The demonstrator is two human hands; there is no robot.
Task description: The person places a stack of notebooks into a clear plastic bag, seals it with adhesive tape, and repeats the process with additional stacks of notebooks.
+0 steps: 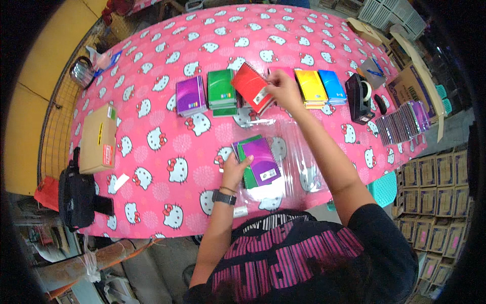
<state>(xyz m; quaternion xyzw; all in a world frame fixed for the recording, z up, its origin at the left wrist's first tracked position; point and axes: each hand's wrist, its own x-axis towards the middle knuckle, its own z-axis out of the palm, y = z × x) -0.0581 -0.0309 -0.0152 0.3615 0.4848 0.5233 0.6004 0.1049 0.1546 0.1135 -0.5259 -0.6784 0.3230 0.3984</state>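
Note:
My left hand (236, 170) is closed on a purple notebook (260, 161), its thumb on the cover. A green notebook (250, 179) lies under the purple one, offset to the left. Both are over a sheet of clear plastic (295, 172) near me. Farther off, my right hand (283, 91) grips a red spiral notebook (250, 87) by its right edge, tilted above a stack. Beside it stand stacks of purple notebooks (190, 96), green notebooks (221, 87), yellow notebooks (310, 87) and blue notebooks (331, 86). A pink notebook (285, 71) is partly hidden behind my right hand.
A black tape dispenser (357, 101) stands right of the stacks, near a row of wrapped notebook packs (400, 124). On the left are a cardboard box (97, 139), a black bag (77, 195) and a metal kettle (82, 72). Pink patterned cloth (167, 202) covers the table.

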